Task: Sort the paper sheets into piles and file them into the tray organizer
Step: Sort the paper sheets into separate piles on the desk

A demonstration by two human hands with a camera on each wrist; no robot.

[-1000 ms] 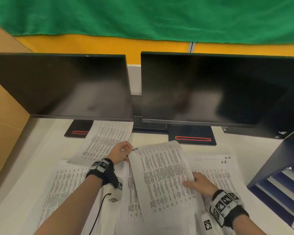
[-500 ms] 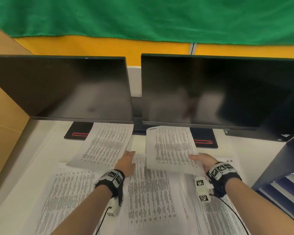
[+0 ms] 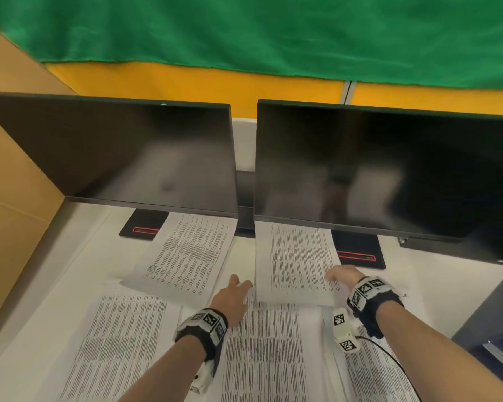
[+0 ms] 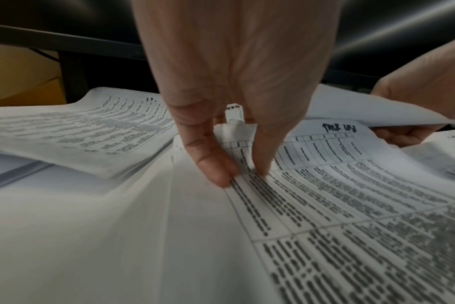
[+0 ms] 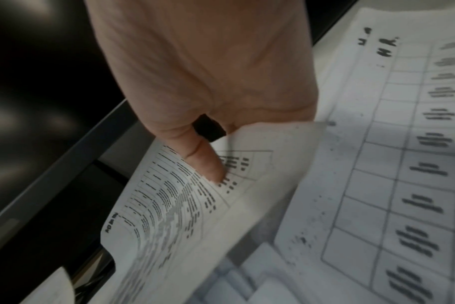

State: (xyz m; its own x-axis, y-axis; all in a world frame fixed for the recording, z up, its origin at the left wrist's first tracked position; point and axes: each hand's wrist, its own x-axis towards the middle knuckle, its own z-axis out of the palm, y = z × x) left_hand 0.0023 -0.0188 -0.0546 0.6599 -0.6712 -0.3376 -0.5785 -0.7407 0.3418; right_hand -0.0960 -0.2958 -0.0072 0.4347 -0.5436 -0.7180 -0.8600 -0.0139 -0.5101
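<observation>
Printed paper sheets lie in piles on the white desk. My right hand (image 3: 343,275) pinches the right edge of one sheet (image 3: 296,262), thumb on top and fingers under it, over the desk below the right monitor. The right wrist view shows my thumb (image 5: 208,164) on that sheet (image 5: 185,216), which is slightly lifted. My left hand (image 3: 235,288) presses straight fingertips (image 4: 216,170) onto the top left corner of the middle pile (image 3: 267,343), whose corner curls up between them. The dark blue tray organizer (image 3: 491,314) stands at the far right.
Two dark monitors (image 3: 375,169) on red-striped stands (image 3: 357,253) span the back. Another pile (image 3: 186,256) lies under the left monitor, one (image 3: 114,343) at front left, one (image 3: 369,378) at front right. A brown partition (image 3: 9,198) closes the left side.
My right hand carried the sheet away from me and set it down below the right monitor. My left hand let go of that sheet's corner and came down on the middle pile.
</observation>
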